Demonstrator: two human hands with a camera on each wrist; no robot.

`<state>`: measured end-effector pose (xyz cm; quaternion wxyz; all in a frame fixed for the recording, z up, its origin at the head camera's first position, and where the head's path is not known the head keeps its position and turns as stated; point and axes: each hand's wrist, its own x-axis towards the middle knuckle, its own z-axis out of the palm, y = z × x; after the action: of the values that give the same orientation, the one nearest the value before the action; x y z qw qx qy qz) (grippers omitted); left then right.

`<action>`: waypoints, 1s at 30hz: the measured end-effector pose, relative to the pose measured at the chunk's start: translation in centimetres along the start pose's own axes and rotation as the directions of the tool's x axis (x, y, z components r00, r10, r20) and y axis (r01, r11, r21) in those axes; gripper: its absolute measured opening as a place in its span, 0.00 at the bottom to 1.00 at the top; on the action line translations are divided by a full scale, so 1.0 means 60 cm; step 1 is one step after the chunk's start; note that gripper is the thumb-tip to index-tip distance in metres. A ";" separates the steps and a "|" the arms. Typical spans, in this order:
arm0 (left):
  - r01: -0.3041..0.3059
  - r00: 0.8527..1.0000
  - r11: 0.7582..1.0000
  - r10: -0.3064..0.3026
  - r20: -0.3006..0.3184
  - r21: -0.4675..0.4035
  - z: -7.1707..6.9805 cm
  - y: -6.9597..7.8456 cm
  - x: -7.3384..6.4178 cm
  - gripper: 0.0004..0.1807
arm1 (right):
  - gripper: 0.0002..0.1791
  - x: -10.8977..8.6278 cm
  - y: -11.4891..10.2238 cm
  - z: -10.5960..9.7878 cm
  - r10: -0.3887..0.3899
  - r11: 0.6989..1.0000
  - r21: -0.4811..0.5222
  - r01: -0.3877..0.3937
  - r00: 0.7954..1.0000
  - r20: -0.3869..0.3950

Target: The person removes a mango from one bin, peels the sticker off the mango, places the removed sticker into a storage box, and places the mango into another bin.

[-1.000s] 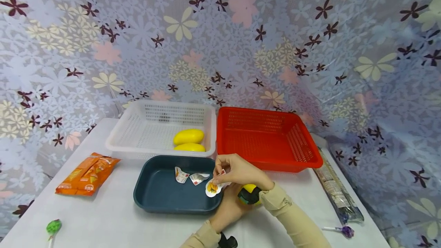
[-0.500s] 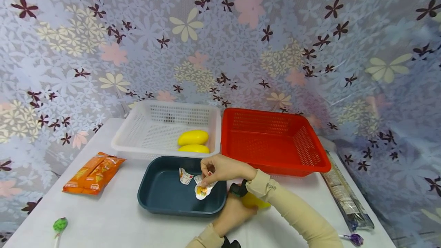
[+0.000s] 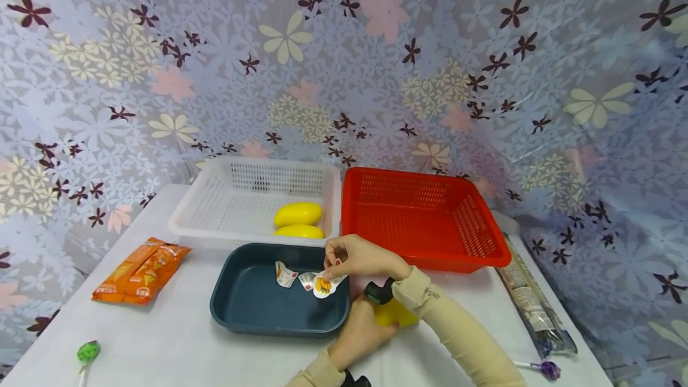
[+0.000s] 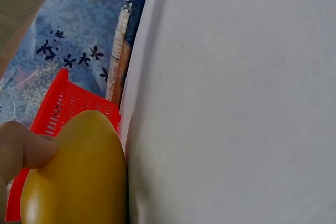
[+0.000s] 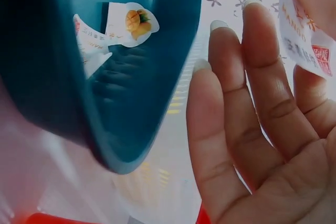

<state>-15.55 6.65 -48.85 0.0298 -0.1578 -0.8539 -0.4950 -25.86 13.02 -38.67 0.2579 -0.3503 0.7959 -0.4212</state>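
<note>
My right hand (image 3: 362, 257) pinches a white label (image 3: 323, 286) with a mango picture over the right side of the dark teal tray (image 3: 258, 327). In the right wrist view this label (image 5: 307, 35) shows red marks and the word MANGO; the other fingers (image 5: 265, 72) stay extended. Two more curled labels lie in the tray, the left one (image 3: 285, 275) apart from the one near the held label. Right of the tray, my left hand (image 3: 359, 330) holds a smooth yellow mango-shaped piece (image 3: 396, 313). Its thumb (image 4: 29, 150) presses the yellow mango's side in the left wrist view.
Behind the tray stand a white basket (image 3: 215, 220) with two yellow mango shapes (image 3: 298, 214) and a red basket (image 3: 408, 220). An orange snack bag (image 3: 141, 270) and green lollipop (image 3: 88, 351) lie left; a long packet (image 3: 532, 303) and purple lollipop (image 3: 550, 370) lie right.
My right hand has carried the label left over the tray, then slightly back to the right. More of the yellow mango shows beneath the right wrist. My left hand stays beside the tray.
</note>
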 end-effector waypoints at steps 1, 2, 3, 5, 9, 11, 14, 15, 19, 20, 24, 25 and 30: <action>0.000 1.000 1.000 0.000 -0.004 0.006 0.001 0.000 0.000 0.25 | 0.16 0.001 0.001 0.000 -0.005 1.000 0.001 0.005 1.000 0.004; 0.003 1.000 1.000 -0.003 -0.006 0.010 0.003 -0.001 0.000 0.25 | 0.16 0.001 0.001 -0.001 -0.013 1.000 0.006 0.013 1.000 0.005; 0.000 1.000 1.000 0.000 -0.006 0.012 0.004 -0.001 0.001 0.25 | 0.16 0.000 0.002 -0.002 -0.022 1.000 0.014 0.022 1.000 0.005; 0.002 1.000 1.000 -0.002 0.001 0.018 0.005 -0.002 0.002 0.25 | 0.17 -0.007 0.008 -0.006 -0.040 0.998 0.046 0.041 0.999 -0.009; -0.022 1.000 0.999 0.022 0.004 0.049 0.003 -0.004 0.002 0.28 | 0.17 -0.039 0.030 -0.016 -0.081 0.985 0.145 0.094 0.992 -0.092; -0.042 0.999 0.998 0.042 -0.003 0.053 -0.002 -0.004 0.002 0.30 | 0.17 -0.053 0.044 -0.019 -0.096 0.973 0.195 0.123 0.985 -0.144; -0.065 0.998 0.996 0.066 -0.016 0.065 -0.008 -0.005 0.003 0.32 | 0.17 -0.058 0.053 -0.019 -0.104 0.960 0.241 0.140 0.982 -0.160; -0.064 0.998 0.996 0.065 -0.012 0.055 -0.008 -0.006 0.005 0.32 | 0.18 -0.056 0.052 -0.018 -0.106 0.963 0.232 0.138 0.983 -0.147; -0.044 0.999 0.999 0.044 0.011 0.019 -0.002 -0.012 0.008 0.32 | 0.18 -0.039 0.036 -0.014 -0.084 0.985 0.147 0.088 0.996 -0.033; -0.031 0.999 0.999 0.031 0.024 0.009 0.001 -0.013 0.008 0.31 | 0.18 -0.035 0.032 -0.014 -0.078 0.990 0.116 0.079 0.997 -0.009; 0.008 0.998 1.000 -0.009 0.070 0.006 0.003 -0.010 0.004 0.25 | 0.16 -0.013 0.024 -0.008 -0.048 0.999 0.011 0.048 0.997 0.063; 0.005 0.997 1.000 -0.007 0.075 0.022 0.001 -0.010 0.001 0.25 | 0.16 -0.007 0.023 -0.006 -0.044 0.999 -0.005 0.044 0.996 0.080; -0.054 0.994 0.996 0.047 0.098 0.067 -0.010 -0.006 -0.022 0.29 | 0.17 0.021 0.016 0.003 -0.037 0.997 -0.055 0.046 0.986 0.164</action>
<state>-14.49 5.67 -49.10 0.0066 -0.2021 -0.8669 -0.4557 -26.84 12.37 -39.74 0.3028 -0.4075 0.7766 -0.3731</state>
